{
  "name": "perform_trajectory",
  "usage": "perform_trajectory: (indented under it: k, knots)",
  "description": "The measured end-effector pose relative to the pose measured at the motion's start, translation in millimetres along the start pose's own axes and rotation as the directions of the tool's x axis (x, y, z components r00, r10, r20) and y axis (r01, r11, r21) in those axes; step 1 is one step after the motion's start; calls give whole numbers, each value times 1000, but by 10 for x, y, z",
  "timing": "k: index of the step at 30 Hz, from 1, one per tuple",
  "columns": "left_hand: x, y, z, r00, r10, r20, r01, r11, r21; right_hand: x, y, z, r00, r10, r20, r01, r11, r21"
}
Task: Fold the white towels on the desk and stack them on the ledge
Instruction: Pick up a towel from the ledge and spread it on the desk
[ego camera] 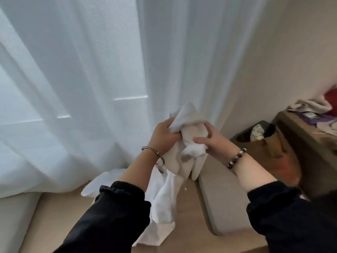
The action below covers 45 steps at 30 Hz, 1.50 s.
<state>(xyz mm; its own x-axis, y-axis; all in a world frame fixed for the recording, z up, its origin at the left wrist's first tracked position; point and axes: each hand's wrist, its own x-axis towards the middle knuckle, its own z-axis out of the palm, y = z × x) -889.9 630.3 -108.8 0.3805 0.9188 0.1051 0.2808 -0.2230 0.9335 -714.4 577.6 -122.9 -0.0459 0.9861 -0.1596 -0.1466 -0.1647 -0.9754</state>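
Gripping one bunched white towel (193, 133), left hand (164, 134) and right hand (212, 141) raised together, fingers (199, 140) curled round it.

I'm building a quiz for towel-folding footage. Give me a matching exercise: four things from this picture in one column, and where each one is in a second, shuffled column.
Things
1. silver bangle
2. beaded bracelet
3. white towel
4. pile of cloths

Places
A. on the desk at the far right
B. held up in both hands
C. on the wrist of the right hand
D. on the wrist of the left hand

Pairs: 1-D, 2-C, 3-B, 4-A
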Motion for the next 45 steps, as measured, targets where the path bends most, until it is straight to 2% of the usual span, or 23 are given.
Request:
perform_trajectory:
  k: [4,9,14,19,21,24,26,28,30,32,34,38,41,43,45]
  knots:
    - [156,384,832,972,29,233,-16,998,-58,-559,-124,-796,977,-38,-211,26,998,-61]
    - [294,887,2003,889,77,452,-30,993,-110,-1317,-321,-1857,891,-90,-445,-17,973,-231]
    - [449,1387,3414,805,101,585,-1,986,-170,-1991,-403,-3071,763,-105,-638,-58,972,-229]
    - [544,1936,4832,760,142,635,-14,979,-202,-2628,-504,-4257,654,-137,-744,-75,967,-244]
    - [587,2155,5323,747,157,645,-22,977,-213,-2874,-561,-4642,662,-143,-736,-31,976,-217]
    - [657,2399,5889,729,182,660,-51,976,-212,-3157,-698,-5051,718,-107,-688,40,993,-113]
    - [697,2500,6146,720,192,667,-59,975,-216,-3274,-767,-5244,746,-67,-662,13,996,-87]
    - [718,2582,6341,695,201,691,-69,975,-213,-3357,-780,-5390,744,-56,-666,-24,994,-111]
    - [734,2658,6527,656,245,714,-106,966,-234,-3456,-756,-5498,666,-58,-743,-66,988,-136]
    - [701,2746,6711,606,274,746,-125,960,-251,-3592,-721,-5572,496,-74,-865,-98,985,-140]
    - [628,2844,6903,557,304,773,-137,951,-276,-3771,-686,-5623,319,-81,-944,-56,993,-105]
    - [403,3020,7279,414,347,842,-123,938,-325,-4200,-660,-5677,134,-63,-989,96,994,-51]
    - [200,3070,7603,348,311,884,-65,949,-308,-4588,-679,-5775,-19,-39,-999,249,968,-42]
    - [33,3051,7845,290,262,920,-22,963,-267,-4895,-674,-5895,-115,3,-993,403,914,-44]
    - [-190,3013,8102,194,184,964,59,978,-199,-5215,-649,-6055,-156,64,-986,553,833,-34]
